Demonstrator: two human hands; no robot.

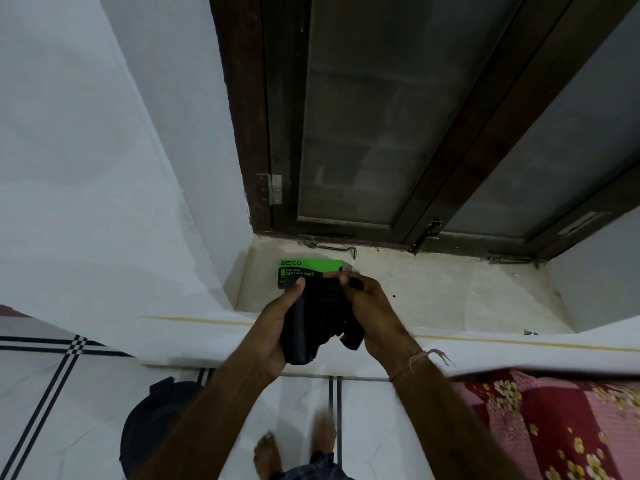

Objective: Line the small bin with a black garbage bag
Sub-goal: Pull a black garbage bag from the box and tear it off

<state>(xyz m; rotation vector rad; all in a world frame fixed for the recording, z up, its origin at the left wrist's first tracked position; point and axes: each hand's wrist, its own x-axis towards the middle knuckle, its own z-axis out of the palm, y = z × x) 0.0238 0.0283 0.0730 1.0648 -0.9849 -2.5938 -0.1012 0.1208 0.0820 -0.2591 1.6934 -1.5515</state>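
A roll of black garbage bags [320, 318] is held in front of me over the window sill. My left hand [275, 332] grips its left side, thumb on the top edge. My right hand [372, 308] pinches the top right corner of the black plastic. Behind the hands, a green garbage bag packet [310, 265] lies on the sill, partly hidden by my fingers. The small black bin [152, 420] stands on the floor at lower left, partly covered by my left forearm.
The pale stone window sill [433, 292] runs under a dark wooden window frame [433, 233] with a metal hook latch [334, 248]. A red flowered bedspread [561, 424] is at lower right. My bare feet [294, 448] stand on white tiled floor [52, 393].
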